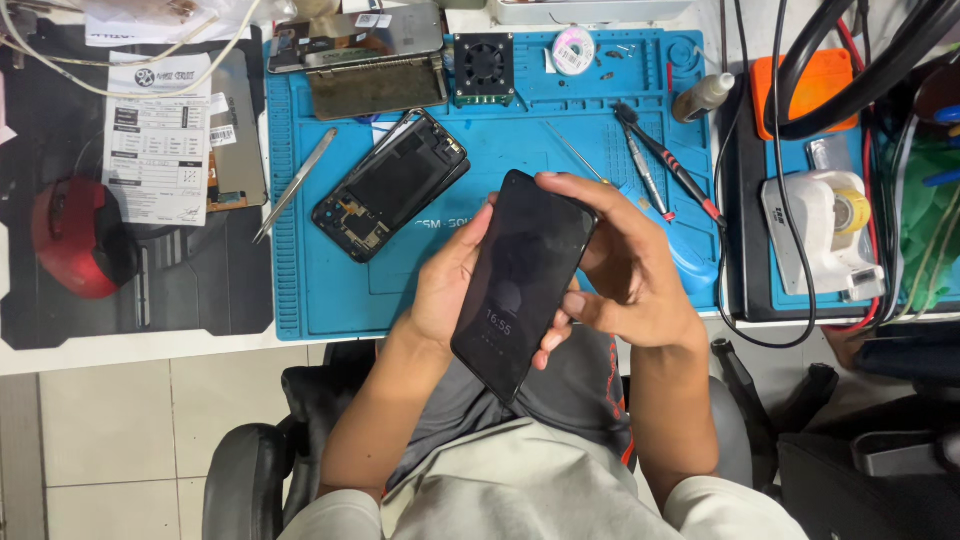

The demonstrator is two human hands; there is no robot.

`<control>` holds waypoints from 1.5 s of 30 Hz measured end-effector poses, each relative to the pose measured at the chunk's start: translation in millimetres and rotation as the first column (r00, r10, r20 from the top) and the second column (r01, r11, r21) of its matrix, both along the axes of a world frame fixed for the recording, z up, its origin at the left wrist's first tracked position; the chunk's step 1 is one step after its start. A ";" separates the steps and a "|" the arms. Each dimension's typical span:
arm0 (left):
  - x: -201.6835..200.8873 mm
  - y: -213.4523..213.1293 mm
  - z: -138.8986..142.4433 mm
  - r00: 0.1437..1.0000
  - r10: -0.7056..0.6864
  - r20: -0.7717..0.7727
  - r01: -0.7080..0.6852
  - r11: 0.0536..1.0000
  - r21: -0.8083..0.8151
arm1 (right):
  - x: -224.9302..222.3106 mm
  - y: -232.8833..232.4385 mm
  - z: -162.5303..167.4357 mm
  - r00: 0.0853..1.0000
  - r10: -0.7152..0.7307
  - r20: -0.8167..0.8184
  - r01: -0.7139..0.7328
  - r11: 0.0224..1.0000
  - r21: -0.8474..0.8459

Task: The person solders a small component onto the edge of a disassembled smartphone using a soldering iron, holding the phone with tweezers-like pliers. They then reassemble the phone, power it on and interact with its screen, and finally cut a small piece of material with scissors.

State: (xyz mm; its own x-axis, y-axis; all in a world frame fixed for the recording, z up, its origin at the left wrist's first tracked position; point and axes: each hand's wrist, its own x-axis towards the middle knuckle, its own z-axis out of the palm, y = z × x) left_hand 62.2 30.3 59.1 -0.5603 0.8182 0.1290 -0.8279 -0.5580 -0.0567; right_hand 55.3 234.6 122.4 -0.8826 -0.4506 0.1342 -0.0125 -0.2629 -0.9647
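- Big blue silicone repair mat (600, 130) covered the white table (120, 350).
- Slim black smartphone (520, 280) with a lit screen was held over the mat's front edge.
- Left hand (445, 285) cupped it from behind.
- Right hand (630, 260) pinched its top and side edges.
- Opened black phone frame (390, 185) lay on the mat behind.

A black smartphone (522, 282), screen dimly lit and facing up, is held tilted above the blue mat's front edge.

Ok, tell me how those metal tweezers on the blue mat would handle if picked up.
The tweezers look thin and metal, so probably light and springy. Lying flat on the blue mat, they likely won't roll. Their smooth, shiny arms may slip; the pointed tip could bend.
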 end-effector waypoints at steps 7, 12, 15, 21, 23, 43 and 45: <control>0.5 1.9 -1.3 0.999 0.018 -0.028 -0.018 1.000 -0.012 | 0.7 5.6 -4.8 1.000 0.004 -0.006 -0.004 1.000 0.014; -0.5 3.5 -1.7 1.000 0.008 -0.009 -0.008 1.000 0.000 | -0.5 5.7 -5.3 1.000 0.016 -0.019 -0.016 1.000 0.007; -0.7 3.2 -1.4 1.000 -0.004 -0.014 0.004 1.000 -0.013 | -0.7 7.0 -7.8 0.999 0.023 -0.028 -0.023 1.000 0.007; 0.1 3.2 1.3 1.000 -0.003 -0.002 0.003 1.000 0.002 | -1.9 10.0 -10.9 0.999 0.036 -0.018 -0.036 0.999 -0.006; 0.2 3.3 2.4 1.000 0.001 -0.003 -0.001 1.000 0.000 | -2.0 10.2 -11.9 0.999 0.039 -0.031 -0.039 0.999 -0.010; -3.4 7.8 -5.8 0.997 -0.045 -0.063 0.045 0.999 0.000 | -5.0 22.3 -24.2 0.994 0.017 -0.110 -0.015 1.000 0.018; -4.2 8.6 -5.2 0.998 -0.041 -0.047 0.041 0.999 0.010 | -6.4 21.1 -21.2 0.998 0.031 -0.060 -0.031 1.000 0.001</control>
